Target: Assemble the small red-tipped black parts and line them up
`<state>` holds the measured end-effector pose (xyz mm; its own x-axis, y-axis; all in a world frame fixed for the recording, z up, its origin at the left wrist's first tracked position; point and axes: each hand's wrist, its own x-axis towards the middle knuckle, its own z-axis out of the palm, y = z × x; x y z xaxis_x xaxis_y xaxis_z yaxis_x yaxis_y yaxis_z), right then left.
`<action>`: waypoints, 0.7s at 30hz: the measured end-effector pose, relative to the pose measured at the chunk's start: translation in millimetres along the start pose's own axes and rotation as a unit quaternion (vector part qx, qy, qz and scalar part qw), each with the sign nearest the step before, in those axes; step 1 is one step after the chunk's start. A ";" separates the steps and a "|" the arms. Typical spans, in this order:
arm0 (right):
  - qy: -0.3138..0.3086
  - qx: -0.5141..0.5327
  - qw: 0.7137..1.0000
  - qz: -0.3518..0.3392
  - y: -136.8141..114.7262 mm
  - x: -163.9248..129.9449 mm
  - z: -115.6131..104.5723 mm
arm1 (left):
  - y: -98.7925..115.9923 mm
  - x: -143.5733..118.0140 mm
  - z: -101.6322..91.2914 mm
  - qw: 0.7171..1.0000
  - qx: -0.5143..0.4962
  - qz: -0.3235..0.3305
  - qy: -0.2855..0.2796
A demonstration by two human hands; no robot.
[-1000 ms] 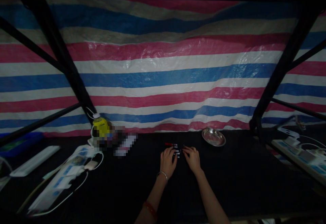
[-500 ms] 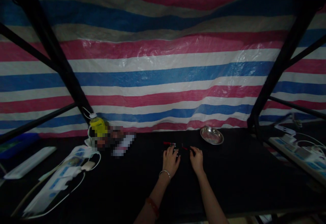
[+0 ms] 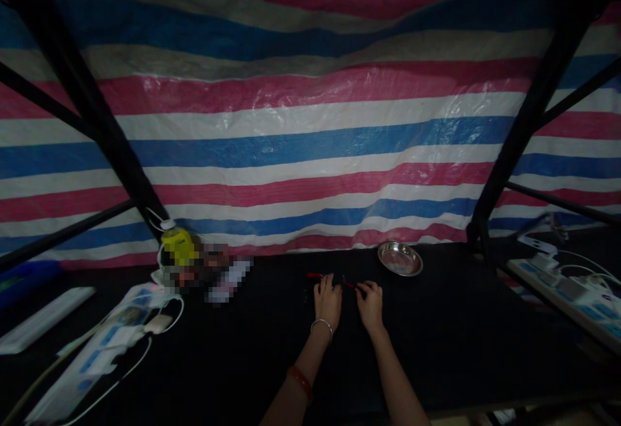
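Observation:
My left hand (image 3: 328, 303) is palm down on the black table, its fingers stretched forward and partly apart. Just beyond its fingertips lies a small red stick-like piece (image 3: 314, 275), partly covered by the fingers. To its right, my right hand (image 3: 370, 306) is closed, with thumb and forefinger pinched at the end of a thin red and dark piece (image 3: 348, 284). Both pieces are too small and dim to name. A round shiny metal dish (image 3: 400, 259) stands behind my right hand, apart from it.
A white power strip (image 3: 104, 345) with plugs and cables lies at left, near a yellow-labelled bottle (image 3: 179, 244). Another power strip (image 3: 572, 293) is at right. Black metal posts (image 3: 517, 135) frame a striped plastic sheet (image 3: 310, 154) behind the table.
My left hand has drawn its fingers closer together and shifted slightly right, nearer my right hand. The view has turned slightly, moving the surroundings left.

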<state>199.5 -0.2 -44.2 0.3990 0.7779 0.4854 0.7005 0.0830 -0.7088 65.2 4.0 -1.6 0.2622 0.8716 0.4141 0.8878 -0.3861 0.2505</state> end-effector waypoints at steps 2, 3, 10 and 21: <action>0.003 0.007 1.000 0.003 -0.6 -0.2 -0.5 | -0.4 0.1 1.7 1.000 -0.004 0.012 -0.011; 0.007 0.015 1.000 0.006 -0.9 -0.2 -0.8 | -0.9 -0.3 2.3 1.000 -0.010 0.017 -0.014; 0.038 0.097 0.994 0.044 -11.5 0.8 -8.2 | -3.9 -5.5 0.9 0.997 -0.063 0.034 0.009; -0.122 0.258 0.958 -0.011 -56.0 -13.1 -8.3 | -18.0 -10.4 14.9 0.972 -0.206 -0.001 0.112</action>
<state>159.9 -20.2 -6.6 0.1935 0.8900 0.4128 0.2968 0.3479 -0.8893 52.2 6.4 -23.5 0.1311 0.8030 0.5813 0.6494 -0.5126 0.5617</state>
